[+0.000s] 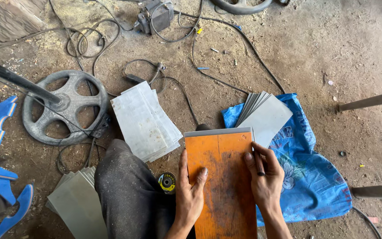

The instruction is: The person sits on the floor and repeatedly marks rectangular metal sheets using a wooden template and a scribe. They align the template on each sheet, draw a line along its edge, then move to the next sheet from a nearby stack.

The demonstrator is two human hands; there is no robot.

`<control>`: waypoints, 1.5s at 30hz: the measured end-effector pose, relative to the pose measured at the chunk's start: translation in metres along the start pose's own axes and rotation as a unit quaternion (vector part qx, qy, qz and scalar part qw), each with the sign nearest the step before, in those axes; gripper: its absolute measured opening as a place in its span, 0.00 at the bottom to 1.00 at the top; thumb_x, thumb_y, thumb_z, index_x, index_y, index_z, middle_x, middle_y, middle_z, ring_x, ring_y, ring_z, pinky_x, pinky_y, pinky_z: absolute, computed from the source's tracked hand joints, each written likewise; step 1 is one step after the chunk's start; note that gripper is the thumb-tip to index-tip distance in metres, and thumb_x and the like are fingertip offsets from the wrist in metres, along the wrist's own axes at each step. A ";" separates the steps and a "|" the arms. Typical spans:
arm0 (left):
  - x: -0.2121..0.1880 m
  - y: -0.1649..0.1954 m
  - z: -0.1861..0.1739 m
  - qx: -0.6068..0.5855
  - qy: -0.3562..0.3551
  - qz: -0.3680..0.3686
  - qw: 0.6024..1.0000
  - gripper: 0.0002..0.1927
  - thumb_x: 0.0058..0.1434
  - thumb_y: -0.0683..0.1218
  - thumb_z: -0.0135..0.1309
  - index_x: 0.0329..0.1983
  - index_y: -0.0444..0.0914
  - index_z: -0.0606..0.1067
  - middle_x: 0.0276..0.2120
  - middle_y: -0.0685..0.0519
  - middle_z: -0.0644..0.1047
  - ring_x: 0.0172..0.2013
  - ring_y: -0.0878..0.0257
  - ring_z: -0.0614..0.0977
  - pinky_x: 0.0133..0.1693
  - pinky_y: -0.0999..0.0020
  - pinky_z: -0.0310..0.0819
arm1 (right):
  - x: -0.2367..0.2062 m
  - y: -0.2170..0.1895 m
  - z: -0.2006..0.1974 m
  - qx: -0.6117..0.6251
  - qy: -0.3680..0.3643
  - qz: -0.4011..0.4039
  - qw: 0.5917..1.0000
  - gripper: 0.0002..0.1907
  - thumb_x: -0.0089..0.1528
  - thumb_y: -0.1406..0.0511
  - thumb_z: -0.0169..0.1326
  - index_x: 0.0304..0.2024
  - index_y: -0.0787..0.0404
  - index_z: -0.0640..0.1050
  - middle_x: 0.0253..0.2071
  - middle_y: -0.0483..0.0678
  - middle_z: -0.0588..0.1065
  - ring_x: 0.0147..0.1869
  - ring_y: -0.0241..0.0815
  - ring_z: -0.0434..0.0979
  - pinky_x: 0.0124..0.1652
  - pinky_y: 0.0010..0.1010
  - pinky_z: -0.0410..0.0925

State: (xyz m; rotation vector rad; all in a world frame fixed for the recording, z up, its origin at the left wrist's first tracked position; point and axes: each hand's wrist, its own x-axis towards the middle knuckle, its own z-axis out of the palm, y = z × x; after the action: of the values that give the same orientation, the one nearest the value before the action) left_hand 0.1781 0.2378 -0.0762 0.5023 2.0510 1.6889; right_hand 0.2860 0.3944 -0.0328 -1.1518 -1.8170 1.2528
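Both hands, left hand flat and right hand gripping a dark marker, should steady the orange rectangular board squarely over the grey metal sheet (edges flush).

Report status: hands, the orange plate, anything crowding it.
Left hand flat on orange plate. Right hand on its right edge, holding dark marker. Grey sheet beneath. Grinder disc beside knee.
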 end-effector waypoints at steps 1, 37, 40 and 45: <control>0.000 0.000 0.001 -0.001 0.004 0.009 1.000 0.39 0.66 0.56 0.51 0.76 0.39 0.53 0.73 0.36 0.58 0.69 0.43 0.67 0.63 0.50 0.71 | 0.000 0.001 -0.001 -0.011 0.003 0.002 1.000 0.18 0.64 0.67 0.60 0.56 0.63 0.78 0.42 0.48 0.80 0.46 0.31 0.75 0.47 0.22 0.69; -0.002 0.009 0.000 0.011 0.016 0.083 0.996 0.36 0.70 0.46 0.52 0.76 0.35 0.52 0.69 0.31 0.60 0.65 0.43 0.70 0.57 0.56 0.74 | 0.030 -0.074 -0.033 0.055 0.023 -0.098 0.993 0.13 0.70 0.64 0.53 0.53 0.64 0.77 0.35 0.44 0.81 0.36 0.32 0.80 0.35 0.24 0.70; -0.003 0.009 0.002 -0.004 0.012 0.085 0.996 0.35 0.70 0.49 0.52 0.76 0.37 0.54 0.65 0.32 0.69 0.60 0.45 0.79 0.55 0.57 0.79 | 0.040 -0.096 -0.039 -0.016 -0.019 -0.105 0.994 0.10 0.68 0.63 0.58 0.44 0.66 0.81 0.29 0.46 0.78 0.31 0.33 0.76 0.31 0.26 0.67; -0.002 0.015 0.006 -0.017 -0.013 0.021 1.000 0.38 0.68 0.54 0.48 0.77 0.40 0.50 0.67 0.33 0.66 0.53 0.47 0.83 0.51 0.56 0.84 | 0.053 -0.118 -0.018 -0.111 -0.102 -0.123 0.981 0.10 0.65 0.63 0.61 0.37 0.65 0.82 0.26 0.44 0.78 0.30 0.30 0.74 0.31 0.23 0.67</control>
State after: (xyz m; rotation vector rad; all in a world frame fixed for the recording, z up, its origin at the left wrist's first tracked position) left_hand 0.1833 0.2441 -0.0624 0.5566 2.0024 1.7292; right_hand 0.2450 0.4304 0.0853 -0.9034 -2.2215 1.0763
